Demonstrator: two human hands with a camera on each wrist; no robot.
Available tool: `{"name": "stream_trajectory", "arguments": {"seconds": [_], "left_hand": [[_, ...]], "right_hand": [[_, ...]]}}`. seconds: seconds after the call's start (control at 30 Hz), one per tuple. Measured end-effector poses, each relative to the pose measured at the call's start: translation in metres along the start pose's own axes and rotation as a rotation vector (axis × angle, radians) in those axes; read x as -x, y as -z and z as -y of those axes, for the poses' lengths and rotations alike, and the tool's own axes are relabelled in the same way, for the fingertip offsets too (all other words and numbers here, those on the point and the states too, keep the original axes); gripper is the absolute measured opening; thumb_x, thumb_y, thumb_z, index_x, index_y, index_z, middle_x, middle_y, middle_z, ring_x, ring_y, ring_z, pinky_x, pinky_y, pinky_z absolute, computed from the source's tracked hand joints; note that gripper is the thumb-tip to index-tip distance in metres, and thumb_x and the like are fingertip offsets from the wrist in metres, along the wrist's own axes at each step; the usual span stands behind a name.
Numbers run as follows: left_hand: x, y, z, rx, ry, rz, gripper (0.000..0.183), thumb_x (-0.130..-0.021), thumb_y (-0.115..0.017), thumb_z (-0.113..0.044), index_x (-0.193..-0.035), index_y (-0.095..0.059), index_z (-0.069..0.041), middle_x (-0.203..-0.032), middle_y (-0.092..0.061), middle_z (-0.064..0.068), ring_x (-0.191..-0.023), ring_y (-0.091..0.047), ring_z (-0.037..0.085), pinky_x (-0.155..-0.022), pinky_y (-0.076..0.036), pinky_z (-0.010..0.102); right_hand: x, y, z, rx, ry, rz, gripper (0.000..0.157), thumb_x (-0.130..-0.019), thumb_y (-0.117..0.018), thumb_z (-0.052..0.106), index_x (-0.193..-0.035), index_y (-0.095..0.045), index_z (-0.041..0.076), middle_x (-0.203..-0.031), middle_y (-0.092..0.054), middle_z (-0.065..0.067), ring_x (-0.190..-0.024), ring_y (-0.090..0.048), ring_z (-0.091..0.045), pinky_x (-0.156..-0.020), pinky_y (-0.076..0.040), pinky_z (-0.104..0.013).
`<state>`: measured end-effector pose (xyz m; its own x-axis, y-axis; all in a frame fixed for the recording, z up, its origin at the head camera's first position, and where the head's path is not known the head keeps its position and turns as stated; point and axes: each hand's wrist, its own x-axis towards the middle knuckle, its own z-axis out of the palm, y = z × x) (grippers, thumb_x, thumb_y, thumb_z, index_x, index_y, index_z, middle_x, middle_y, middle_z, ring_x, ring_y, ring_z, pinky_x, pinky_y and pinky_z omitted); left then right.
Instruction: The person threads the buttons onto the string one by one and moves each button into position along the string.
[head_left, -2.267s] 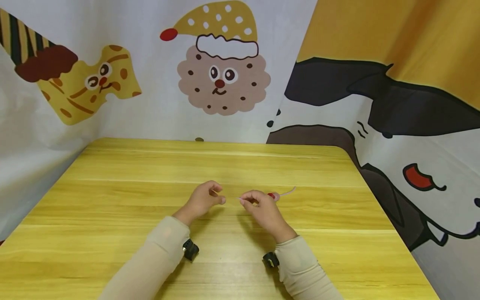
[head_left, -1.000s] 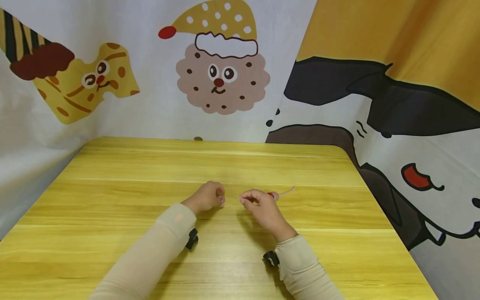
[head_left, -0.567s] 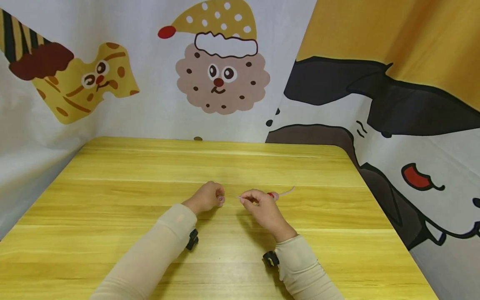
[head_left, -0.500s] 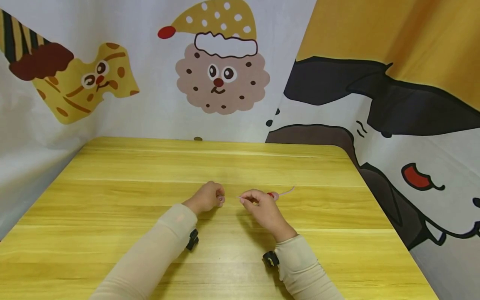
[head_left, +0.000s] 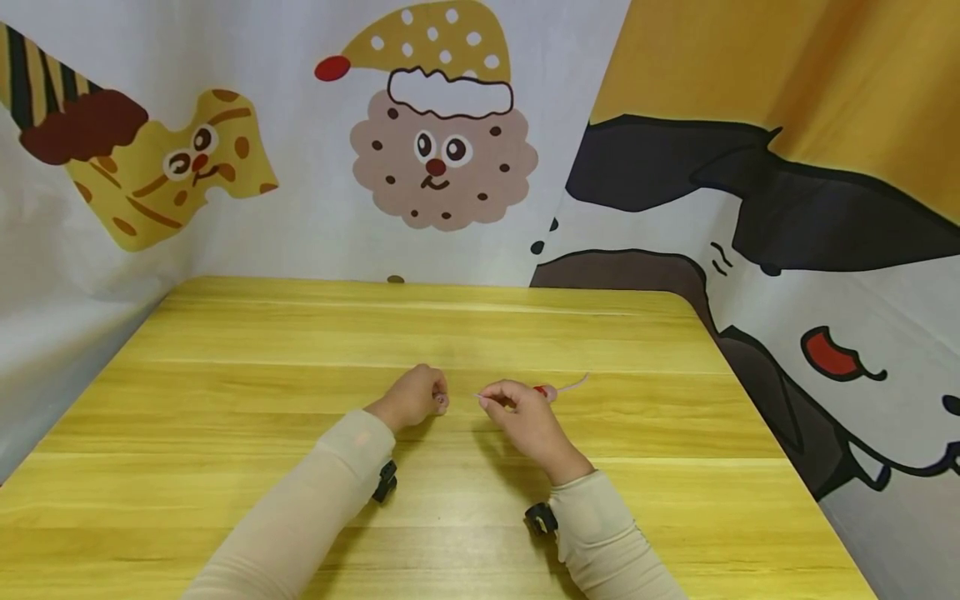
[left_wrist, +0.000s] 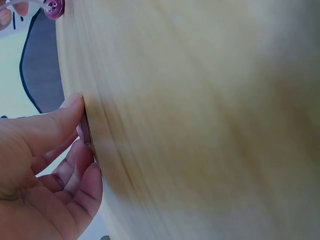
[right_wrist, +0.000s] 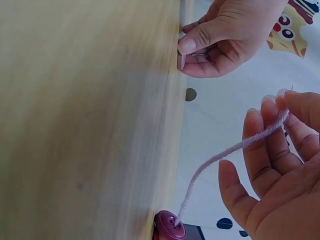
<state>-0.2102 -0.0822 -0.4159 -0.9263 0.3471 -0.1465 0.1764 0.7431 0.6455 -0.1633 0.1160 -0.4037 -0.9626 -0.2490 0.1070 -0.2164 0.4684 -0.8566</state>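
Observation:
In the head view my left hand point(head_left: 411, 397) pinches a small pinkish button point(head_left: 441, 400) just above the table. Only its edge shows between thumb and fingertips in the left wrist view, as a pink button point(left_wrist: 84, 129). A short gap to the right, my right hand point(head_left: 528, 418) pinches one end of a pink cord point(right_wrist: 216, 157) between thumb and forefinger. That cord runs down through a dark pink button point(right_wrist: 170, 226), with something red partly hidden beside it. Behind the right hand, the red and pink threaded buttons point(head_left: 549, 392) lie on the table, the cord's tail point(head_left: 576, 383) trailing right.
The wooden table point(head_left: 300, 333) spreads around both hands. A printed cartoon curtain point(head_left: 300, 242) hangs behind its far edge and along both sides. Black wrist cameras point(head_left: 386, 482) are strapped on both sleeves.
Earlier the left hand's thumb and fingers were apart; it has since turned and now pinches the button. Over the last second both hands have barely moved. The right hand keeps its pinch on the cord.

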Motion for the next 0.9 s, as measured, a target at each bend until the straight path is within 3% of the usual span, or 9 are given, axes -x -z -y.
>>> {"name": "stream_trajectory", "arguments": {"seconds": [0.33,0.7,0.9], "left_hand": [[0.0000,0.0002,-0.0011,-0.048,0.010,0.012,0.006,-0.092,-0.065,-0.006,-0.090,-0.061,-0.002,-0.093,-0.051,0.010,-0.079,-0.049,0.020,-0.073,-0.045,0.033],[0.0024,0.0039,0.0033,0.092,-0.011,-0.034,0.005,-0.092,-0.063,-0.003,-0.093,-0.063,0.002,-0.088,-0.062,0.008,-0.078,-0.055,0.019,-0.073,-0.049,0.033],[0.0037,0.0057,0.0022,0.107,-0.021,-0.078,0.009,-0.093,-0.062,-0.006,-0.098,-0.064,0.002,-0.093,-0.063,0.010,-0.086,-0.059,0.022,-0.079,-0.052,0.037]], "right_hand": [[0.0006,0.0000,-0.0010,-0.009,-0.007,0.003,0.014,-0.095,-0.062,0.013,-0.104,-0.069,0.004,-0.097,-0.069,0.001,-0.097,-0.061,-0.019,-0.094,-0.045,-0.048],[0.0002,0.0008,-0.0014,-0.008,0.010,0.001,0.014,-0.095,-0.062,0.013,-0.103,-0.070,0.004,-0.096,-0.069,0.001,-0.095,-0.061,-0.017,-0.093,-0.046,-0.047],[0.0005,0.0018,-0.0014,-0.001,0.023,-0.003,0.015,-0.095,-0.062,0.014,-0.103,-0.070,0.005,-0.097,-0.070,-0.005,-0.091,-0.060,-0.015,-0.089,-0.047,-0.044]]}}
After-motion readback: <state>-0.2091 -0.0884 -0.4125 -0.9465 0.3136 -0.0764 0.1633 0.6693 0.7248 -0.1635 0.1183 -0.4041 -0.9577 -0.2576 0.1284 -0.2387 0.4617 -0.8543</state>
